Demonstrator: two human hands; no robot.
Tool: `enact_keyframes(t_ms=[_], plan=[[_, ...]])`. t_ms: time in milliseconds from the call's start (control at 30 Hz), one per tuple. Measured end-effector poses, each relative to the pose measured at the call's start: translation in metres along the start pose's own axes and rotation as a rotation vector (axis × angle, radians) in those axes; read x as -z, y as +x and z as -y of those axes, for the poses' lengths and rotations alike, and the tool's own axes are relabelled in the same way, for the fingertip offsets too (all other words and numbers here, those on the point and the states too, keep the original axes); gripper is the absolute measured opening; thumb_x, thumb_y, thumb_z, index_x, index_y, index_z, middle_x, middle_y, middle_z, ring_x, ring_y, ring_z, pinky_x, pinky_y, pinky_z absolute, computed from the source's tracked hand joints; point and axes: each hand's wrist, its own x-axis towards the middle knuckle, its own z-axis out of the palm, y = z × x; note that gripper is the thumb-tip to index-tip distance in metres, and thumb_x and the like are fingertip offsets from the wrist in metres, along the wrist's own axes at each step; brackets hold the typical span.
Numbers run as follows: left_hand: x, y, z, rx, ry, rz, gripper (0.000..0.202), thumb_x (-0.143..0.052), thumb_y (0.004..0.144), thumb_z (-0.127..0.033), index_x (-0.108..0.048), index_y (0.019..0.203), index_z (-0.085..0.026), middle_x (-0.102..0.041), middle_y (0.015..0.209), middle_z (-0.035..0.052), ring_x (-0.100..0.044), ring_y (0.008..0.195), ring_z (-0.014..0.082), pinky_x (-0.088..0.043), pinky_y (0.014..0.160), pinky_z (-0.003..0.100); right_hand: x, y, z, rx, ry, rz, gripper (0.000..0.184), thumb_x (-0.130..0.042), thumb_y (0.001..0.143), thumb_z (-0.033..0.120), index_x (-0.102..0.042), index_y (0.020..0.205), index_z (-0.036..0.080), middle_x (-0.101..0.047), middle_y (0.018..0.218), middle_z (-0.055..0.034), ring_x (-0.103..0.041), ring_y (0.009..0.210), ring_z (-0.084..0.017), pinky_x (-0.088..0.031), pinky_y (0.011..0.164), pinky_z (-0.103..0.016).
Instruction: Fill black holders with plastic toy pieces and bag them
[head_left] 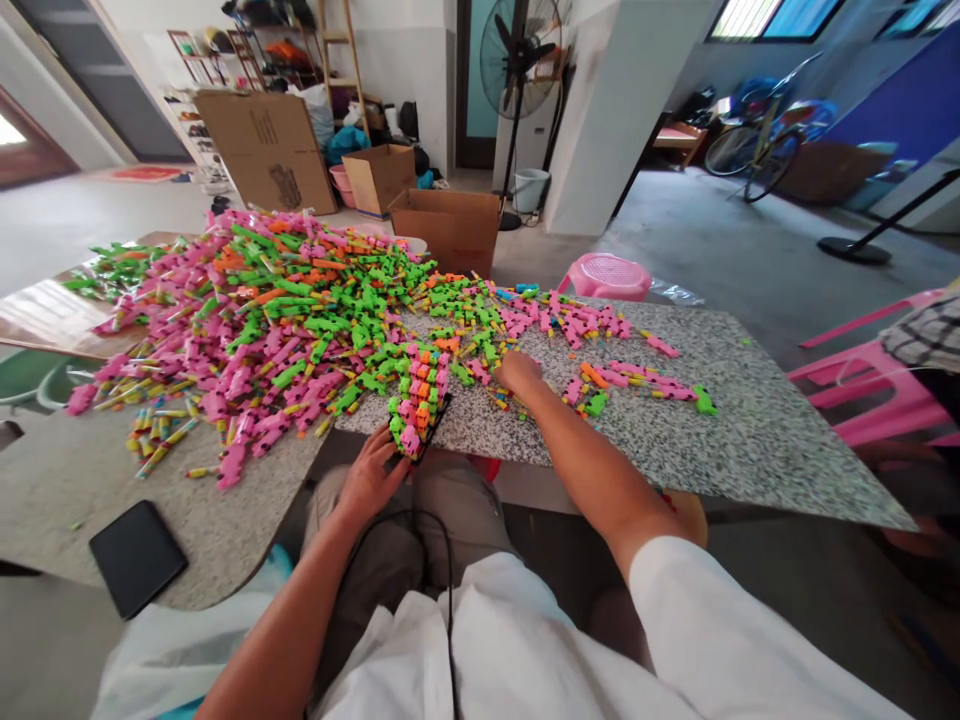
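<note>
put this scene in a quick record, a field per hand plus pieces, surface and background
left hand: at the near end of the packed rows
right hand: down by loose pieces, grip unclear
pile: pink, green, orange pieces, heaped to the left
table: speckled
near left: flat black object
background: pink stool, box, fan

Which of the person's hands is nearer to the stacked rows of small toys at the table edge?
Left. The left hand is at the near end of the stacked rows; the right hand is apart from them, to their right, among loose pieces.
</note>
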Motion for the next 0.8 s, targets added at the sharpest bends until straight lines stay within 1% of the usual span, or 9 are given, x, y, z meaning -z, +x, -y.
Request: enact_keyframes(t_ms=[100, 200, 300, 400, 467, 567, 633, 733, 800], plan=[[0.0, 0.0, 0.0, 0.006, -0.004, -0.004, 0.022, -0.063, 0.099, -0.033, -0.073, 0.115, -0.022, -0.069, 0.132, 0.0101, -0.052, 0.144, 0.0296, -0.048, 0.121, 0.05, -0.01, -0.01, -0.006, 0.071, 0.215, -0.034, 0.029, -0.064, 0.092, 0.035, -0.077, 0.103, 0.011, -0.076, 0.102, -0.0198, -0.073, 0.098, -0.032, -0.056, 0.087, -0.04], [0.0, 0.001, -0.001, 0.001, -0.008, -0.011, 0.021, -0.064, 0.098, -0.032, -0.073, 0.114, -0.022, -0.069, 0.132, 0.01, -0.053, 0.142, 0.0294, -0.048, 0.12, 0.05, -0.032, -0.027, 0.0, 0.135, 0.604, 0.056, 0.03, -0.059, 0.095, 0.041, -0.073, 0.088, 0.015, -0.07, 0.073, -0.0088, -0.068, 0.069, -0.023, -0.057, 0.068, -0.034], [0.0, 0.001, -0.001, 0.001, -0.012, -0.011, 0.022, -0.064, 0.098, -0.031, -0.073, 0.116, -0.023, -0.07, 0.132, 0.0095, -0.055, 0.141, 0.0291, -0.048, 0.12, 0.05, -0.057, -0.042, 0.019, 0.147, 0.927, 0.178, 0.019, -0.064, 0.094, 0.035, -0.069, 0.088, 0.018, -0.061, 0.061, -0.0007, -0.057, 0.052, -0.016, -0.052, 0.052, -0.027], [0.0, 0.001, -0.001, 0.008, -0.01, -0.005, 0.022, -0.064, 0.097, -0.032, -0.073, 0.116, -0.024, -0.07, 0.132, 0.009, -0.055, 0.141, 0.0291, -0.049, 0.12, 0.05, -0.07, -0.05, 0.035, 0.15, 1.078, 0.311, 0.012, -0.073, 0.088, 0.029, -0.069, 0.092, 0.018, -0.061, 0.06, 0.0014, -0.059, 0.052, -0.014, -0.052, 0.049, -0.024], [0.0, 0.001, -0.001, 0.016, -0.013, 0.006, 0.022, -0.063, 0.098, -0.033, -0.073, 0.116, -0.025, -0.07, 0.133, 0.0086, -0.055, 0.141, 0.0288, -0.048, 0.121, 0.05, -0.072, -0.052, 0.041, 0.144, 1.097, 0.391, 0.01, -0.074, 0.086, 0.023, -0.069, 0.091, 0.016, -0.067, 0.066, -0.0013, -0.065, 0.058, -0.015, -0.054, 0.052, -0.024], [0.0, 0.001, -0.002, 0.033, -0.021, 0.017, 0.023, -0.062, 0.098, -0.034, -0.073, 0.116, -0.025, -0.07, 0.132, 0.0082, -0.054, 0.142, 0.0284, -0.047, 0.122, 0.05, -0.068, -0.054, 0.043, 0.181, 1.013, 0.413, 0.005, -0.068, 0.089, 0.018, -0.068, 0.086, 0.014, -0.075, 0.08, -0.0069, -0.07, 0.065, -0.016, -0.055, 0.056, -0.024], [0.0, 0.001, -0.002, 0.041, -0.03, 0.019, 0.023, -0.062, 0.098, -0.035, -0.074, 0.115, -0.025, -0.07, 0.132, 0.008, -0.055, 0.141, 0.0283, -0.046, 0.123, 0.051, -0.066, -0.056, 0.043, 0.237, 0.882, 0.379, 0.013, -0.062, 0.093, 0.021, -0.068, 0.084, 0.014, -0.077, 0.086, -0.0087, -0.07, 0.066, -0.016, -0.054, 0.057, -0.024], [0.001, 0.002, -0.003, 0.053, -0.046, 0.022, 0.022, -0.062, 0.097, -0.035, -0.074, 0.114, -0.026, -0.071, 0.132, 0.0076, -0.056, 0.14, 0.028, -0.046, 0.123, 0.051, -0.065, -0.059, 0.043, 0.341, 0.63, 0.285, 0.026, -0.055, 0.098, 0.029, -0.073, 0.086, 0.013, -0.077, 0.081, -0.0095, -0.07, 0.068, -0.018, -0.054, 0.064, -0.025], [0.002, 0.003, -0.004, 0.063, -0.049, 0.027, 0.022, -0.063, 0.097, -0.035, -0.074, 0.113, -0.026, -0.071, 0.129, 0.0079, -0.056, 0.139, 0.0281, -0.046, 0.122, 0.051, -0.065, -0.06, 0.045, 0.403, 0.476, 0.2, 0.032, -0.052, 0.1, 0.03, -0.076, 0.088, 0.012, -0.077, 0.08, -0.011, -0.072, 0.076, -0.021, -0.054, 0.072, -0.027]])
